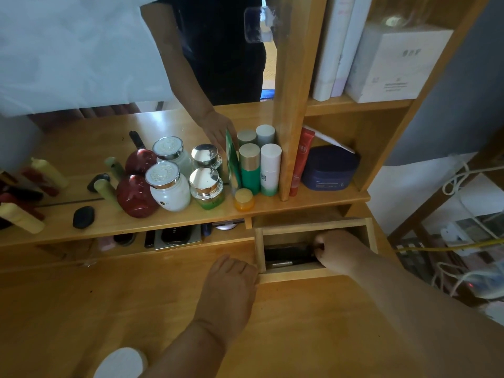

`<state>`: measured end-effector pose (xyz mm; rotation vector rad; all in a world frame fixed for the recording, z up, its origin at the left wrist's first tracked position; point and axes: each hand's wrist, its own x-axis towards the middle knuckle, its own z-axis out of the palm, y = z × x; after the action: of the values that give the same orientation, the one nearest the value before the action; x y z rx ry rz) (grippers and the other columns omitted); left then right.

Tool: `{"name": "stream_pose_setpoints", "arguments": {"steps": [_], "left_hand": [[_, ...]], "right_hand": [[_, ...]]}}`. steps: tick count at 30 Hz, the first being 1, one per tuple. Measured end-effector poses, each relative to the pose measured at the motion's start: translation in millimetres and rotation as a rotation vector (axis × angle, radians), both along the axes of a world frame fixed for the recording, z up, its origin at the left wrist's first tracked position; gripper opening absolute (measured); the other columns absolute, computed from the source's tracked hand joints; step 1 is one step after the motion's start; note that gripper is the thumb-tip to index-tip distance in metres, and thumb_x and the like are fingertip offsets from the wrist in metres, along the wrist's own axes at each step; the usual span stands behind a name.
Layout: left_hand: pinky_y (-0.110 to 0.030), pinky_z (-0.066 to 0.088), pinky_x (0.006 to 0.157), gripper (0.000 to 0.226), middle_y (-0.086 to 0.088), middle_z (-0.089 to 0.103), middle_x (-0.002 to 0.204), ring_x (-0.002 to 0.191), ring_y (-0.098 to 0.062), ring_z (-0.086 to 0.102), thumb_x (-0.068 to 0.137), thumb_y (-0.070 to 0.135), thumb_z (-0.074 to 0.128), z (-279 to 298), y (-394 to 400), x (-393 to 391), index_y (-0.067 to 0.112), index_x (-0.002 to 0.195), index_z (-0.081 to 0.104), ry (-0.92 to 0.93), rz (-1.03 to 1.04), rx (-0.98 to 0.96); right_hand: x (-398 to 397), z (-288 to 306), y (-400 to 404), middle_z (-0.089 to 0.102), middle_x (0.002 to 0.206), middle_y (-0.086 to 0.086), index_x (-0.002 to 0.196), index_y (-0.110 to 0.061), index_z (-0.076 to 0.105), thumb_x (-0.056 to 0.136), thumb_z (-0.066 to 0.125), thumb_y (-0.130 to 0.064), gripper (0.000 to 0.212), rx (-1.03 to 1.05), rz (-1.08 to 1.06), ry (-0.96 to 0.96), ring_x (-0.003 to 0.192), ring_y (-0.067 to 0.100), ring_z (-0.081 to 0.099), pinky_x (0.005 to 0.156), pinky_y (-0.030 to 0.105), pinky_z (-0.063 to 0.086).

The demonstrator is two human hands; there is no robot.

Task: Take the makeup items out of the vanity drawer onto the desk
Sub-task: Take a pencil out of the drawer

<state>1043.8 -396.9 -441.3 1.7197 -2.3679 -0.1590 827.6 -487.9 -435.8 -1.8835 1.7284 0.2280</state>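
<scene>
Two hands (231,276) (338,252), one drawer (313,275), three jars (170,186) (207,188) (244,199).

Your left hand (231,285) and right hand (338,252) are both bare: no gloves, rings, bracelets or watch show on either, and both forearms are uncovered right down to the lower edge of the picture, with no sleeve or cuff showing on them. On your right hand the fingernails that show look short and unpainted, though they are small and slightly blurred. In the mirror (207,50) your reflected torso is in a dark, nearly black garment, and the reflected forearm is likewise uncovered.
</scene>
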Motion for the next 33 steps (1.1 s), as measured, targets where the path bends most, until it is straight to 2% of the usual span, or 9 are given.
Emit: {"name": "stream_pose_setpoints", "arguments": {"steps": [3,6,9,14,18,22,25,29,33], "left_hand": [[-0.032,0.05,0.088,0.027,0.006,0.068,0.07,0.069,-0.011,0.063,0.076,0.03,0.042,1,-1,-1,0.023,0.078,0.068,0.004,0.013,0.008],[-0.029,0.054,0.075,0.007,0.005,0.068,0.07,0.067,-0.013,0.062,0.072,0.025,0.067,1,-2,-2,0.021,0.078,0.068,0.009,0.007,-0.025],[-0.024,0.053,0.065,0.021,0.005,0.068,0.068,0.065,-0.012,0.062,0.059,0.022,0.081,3,-1,-4,0.021,0.075,0.068,0.014,0.026,0.007],[-0.025,0.054,0.062,0.026,0.004,0.068,0.068,0.065,-0.013,0.063,0.055,0.019,0.084,1,0,-5,0.021,0.075,0.067,0.013,0.033,-0.005],[-0.025,0.053,0.061,0.028,0.004,0.067,0.067,0.064,-0.013,0.062,0.053,0.018,0.084,3,-1,-5,0.021,0.075,0.067,0.019,0.036,0.005],[-0.024,0.053,0.062,0.026,0.004,0.067,0.067,0.064,-0.013,0.062,0.054,0.018,0.083,3,-1,-6,0.021,0.074,0.066,0.027,0.029,0.0],[-0.022,0.052,0.061,0.025,0.004,0.066,0.065,0.062,-0.014,0.061,0.054,0.018,0.083,4,-3,-6,0.02,0.072,0.066,0.027,0.018,0.003],[-0.021,0.051,0.062,0.025,0.006,0.066,0.064,0.061,-0.012,0.061,0.054,0.019,0.083,8,-7,-5,0.022,0.072,0.067,0.011,0.016,0.017],[-0.03,0.051,0.068,0.018,0.001,0.069,0.071,0.069,-0.018,0.062,0.064,0.016,0.078,11,-12,-3,0.019,0.077,0.067,0.05,0.028,0.058]], "right_hand": [[1,2,-2,0.06,0.087,-0.004,0.095,-0.024,0.064,0.091,0.055,-0.023,0.01,-0.011,-0.005,0.022,0.088,0.016,0.059,0.083,0.027,0.049],[3,2,-3,0.059,0.08,-0.004,0.083,-0.024,0.062,0.09,0.054,-0.023,0.011,0.019,-0.014,0.033,0.084,0.016,0.059,0.08,0.028,0.049],[4,4,-4,0.058,0.077,-0.004,0.073,-0.027,0.055,0.09,0.052,-0.025,0.018,0.06,0.009,0.057,0.083,0.016,0.058,0.078,0.028,0.048],[3,14,-3,0.059,0.081,-0.004,0.083,-0.025,0.059,0.091,0.051,-0.025,0.011,0.092,0.034,0.06,0.083,0.015,0.057,0.081,0.03,0.05],[0,14,0,0.065,0.084,0.0,0.091,-0.018,0.068,0.09,0.054,-0.02,0.014,0.074,-0.033,0.018,0.082,0.016,0.06,0.079,0.028,0.051],[-2,19,4,0.067,0.092,0.001,0.1,-0.019,0.068,0.09,0.055,-0.016,0.017,0.046,-0.014,-0.013,0.087,0.016,0.061,0.081,0.027,0.05],[-3,26,9,0.069,0.095,0.0,0.1,-0.021,0.069,0.09,0.056,-0.02,0.016,-0.019,0.016,-0.028,0.088,0.015,0.062,0.084,0.029,0.051],[-11,35,17,0.07,0.094,-0.002,0.098,-0.022,0.07,0.091,0.055,-0.025,0.017,-0.107,0.057,-0.036,0.086,0.014,0.062,0.079,0.027,0.05],[-26,41,30,0.068,0.102,-0.005,0.103,-0.024,0.067,0.093,0.052,-0.026,0.019,-0.205,0.059,-0.052,0.091,0.01,0.059,0.075,0.021,0.041]]}}
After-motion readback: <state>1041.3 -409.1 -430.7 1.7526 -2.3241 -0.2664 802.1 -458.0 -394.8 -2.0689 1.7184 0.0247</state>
